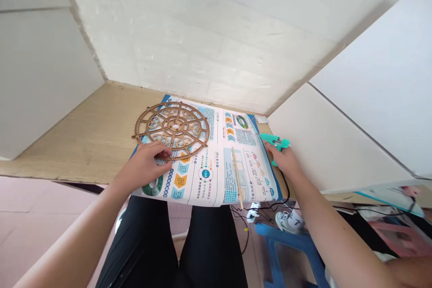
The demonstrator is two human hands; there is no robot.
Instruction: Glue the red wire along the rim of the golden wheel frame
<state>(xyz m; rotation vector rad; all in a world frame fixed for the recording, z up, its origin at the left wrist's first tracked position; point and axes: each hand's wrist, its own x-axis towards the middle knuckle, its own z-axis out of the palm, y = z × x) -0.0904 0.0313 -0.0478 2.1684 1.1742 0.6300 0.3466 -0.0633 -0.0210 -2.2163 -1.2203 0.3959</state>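
Resting flat on printed poster (216, 162), brown openwork wooden wheel (171, 129) sits approx 10 o'clock of sheet centre. L hand (147, 165) at wheel's 6 o'clock rim, fingers curled, pinching edge. R hand (284, 158) at poster's 3 o'clock edge, wrapped round teal glue gun (275, 142), nozzle pointing 9 o'clock. Thin wooden stick (237, 176) lies on poster btwn hands. Poster on wooden desk (91, 139), near edge overhanging.

Our left hand (146, 162): bare forearm reaching in from lower left, palm down, fingers curled with tips pressed low | our right hand (285, 158): bare forearm stretched from lower right, wrist straight, grip closed, fingers wrapped | both arms spread well apart, elbows out of view.
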